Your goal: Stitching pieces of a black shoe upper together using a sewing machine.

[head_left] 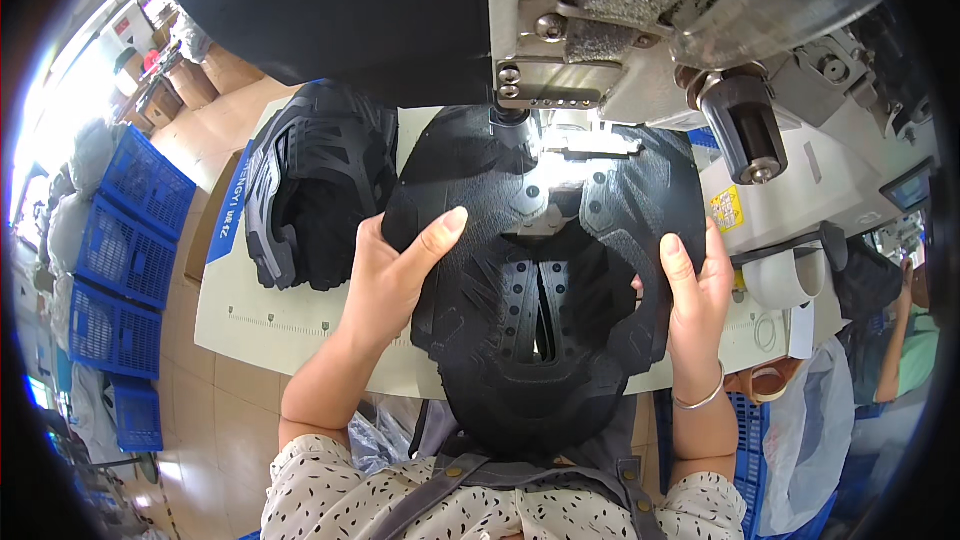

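Clock positions are taken from the middle of the black piece, with twelve o'clock away from the person. The left hand [395, 265] is at nine o'clock, partly spread. Its thumb is on the upper face of the black piece [535, 395] near the edge; its fingers pass underneath and are hidden. The right hand [697, 290] is at three o'clock, thumb laid on the opposite edge and fingers mostly behind it, so the piece is pinched from both sides. Finger pressure cannot be told.

The black piece lies in front of the person, its twelve o'clock end under the machine head [560, 80], where a bright light falls. Contact between the head's lower tip and the material cannot be confirmed. Step in hand, as judged: positioning the piece beneath the head. The next move calls for level, even support from both hands, with thumbs clear of the tip.

Around the piece is the pale table [255, 340]. At ten o'clock, a stack of black-and-grey pieces [265, 220] rests on it. At two o'clock is a dark cylinder [745, 130] on the machine. Farther out, blue crates [120, 260] stand at nine o'clock and a translucent bag [808, 435] hangs at four o'clock.
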Motion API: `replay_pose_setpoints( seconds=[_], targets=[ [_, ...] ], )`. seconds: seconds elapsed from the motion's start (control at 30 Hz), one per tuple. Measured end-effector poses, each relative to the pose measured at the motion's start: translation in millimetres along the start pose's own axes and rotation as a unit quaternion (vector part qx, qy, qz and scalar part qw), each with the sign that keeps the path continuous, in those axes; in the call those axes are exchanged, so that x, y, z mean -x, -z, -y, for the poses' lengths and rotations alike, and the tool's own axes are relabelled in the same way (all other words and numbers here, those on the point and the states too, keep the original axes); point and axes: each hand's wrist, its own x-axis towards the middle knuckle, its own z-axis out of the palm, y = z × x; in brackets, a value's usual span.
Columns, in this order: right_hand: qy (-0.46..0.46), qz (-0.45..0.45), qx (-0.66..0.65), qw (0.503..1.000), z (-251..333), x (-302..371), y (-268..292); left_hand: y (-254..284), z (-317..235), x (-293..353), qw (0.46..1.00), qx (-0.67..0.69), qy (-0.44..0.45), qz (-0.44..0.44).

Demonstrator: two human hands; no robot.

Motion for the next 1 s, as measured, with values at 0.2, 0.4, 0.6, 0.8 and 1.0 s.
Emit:
replay_pose_setpoints(
  seconds=[0.2, 0.4, 0.6, 0.8, 1.0],
  targets=[
    [-0.005, -0.012, -0.03, 0.999, -2.4, -15.1, -2.5, 0.0, -1.1, -19.3, 1.0, -0.005, -0.021, -0.022],
    [0.001, 0.004, -0.022, 1.0, -4.7, -17.8, 0.3, 1.3, -0.2, -27.8, 0.999, 0.005, -0.021, -0.028],
    [-0.003, 0.002, -0.035, 0.999, -3.2, -21.0, -1.5, 3.7, -0.1, -32.0, 0.998, 0.044, 0.017, -0.042],
    [0.07, 0.054, 0.024, 0.996, -22.7, -92.4, -8.2, -0.2, -8.8, -50.8, 0.982, 0.08, -0.139, -0.102],
    [-0.182, -0.07, -0.285, 0.938, -111.5, -172.7, -0.4, 86.4, -16.4, -35.9, 0.937, 0.045, -0.18, -0.297]
  ],
)
